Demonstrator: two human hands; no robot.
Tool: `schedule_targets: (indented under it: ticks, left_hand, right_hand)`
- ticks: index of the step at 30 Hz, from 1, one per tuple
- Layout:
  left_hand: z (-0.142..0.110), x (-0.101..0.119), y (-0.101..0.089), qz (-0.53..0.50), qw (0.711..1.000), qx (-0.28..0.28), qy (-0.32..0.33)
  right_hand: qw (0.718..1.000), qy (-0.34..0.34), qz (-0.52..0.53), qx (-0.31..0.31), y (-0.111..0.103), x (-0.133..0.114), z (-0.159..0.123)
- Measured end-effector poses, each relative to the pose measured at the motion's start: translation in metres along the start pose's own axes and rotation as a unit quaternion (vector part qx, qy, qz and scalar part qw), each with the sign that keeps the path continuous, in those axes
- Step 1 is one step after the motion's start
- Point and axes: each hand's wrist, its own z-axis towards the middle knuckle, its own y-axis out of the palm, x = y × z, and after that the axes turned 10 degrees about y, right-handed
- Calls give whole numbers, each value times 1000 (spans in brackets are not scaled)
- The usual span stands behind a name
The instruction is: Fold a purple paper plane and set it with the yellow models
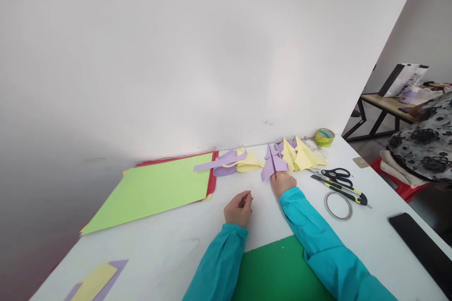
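My right hand [283, 183] reaches toward the wall and pinches the tail end of a purple paper plane [274, 162]. Right beside that plane, two yellow paper planes [302, 156] lean along the wall, with more purple folded paper partly hidden behind them. My left hand [238, 209] rests over the white table with its fingers curled in and the thumb against the forefinger; nothing shows in them. Purple and yellow paper strips and curved scraps [231, 162] lie farther back from it. Below both hands is a green board [278, 273], partly covered by my sleeves.
Stacked coloured sheets, light green on top [155, 190], lie at left. To the right are scissors [338, 177], a utility knife [341, 189], a tape ring [338, 205], a tape roll [324, 137] and a black bar [422, 247]. Another person's patterned clothing [425, 138] shows beyond the table.
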Motion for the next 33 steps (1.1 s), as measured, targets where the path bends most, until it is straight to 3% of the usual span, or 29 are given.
schedule_targets:
  ticks: [21,29,31,33]
  left_hand:
    - [1,-5,-1,6,1000,5,12]
    - [2,-10,-2,17,999,-27,30]
    - [1,-14,-3,27,998,-42,37]
    - [0,-17,-3,39,997,-56,45]
  right_hand:
    - [998,-40,33,22,-6,5,-8]
    - [981,-166,98,34,-36,1,-38]
    - [974,-188,119,30,-36,-5,-53]
    - [976,-170,133,28,-28,-12,-72]
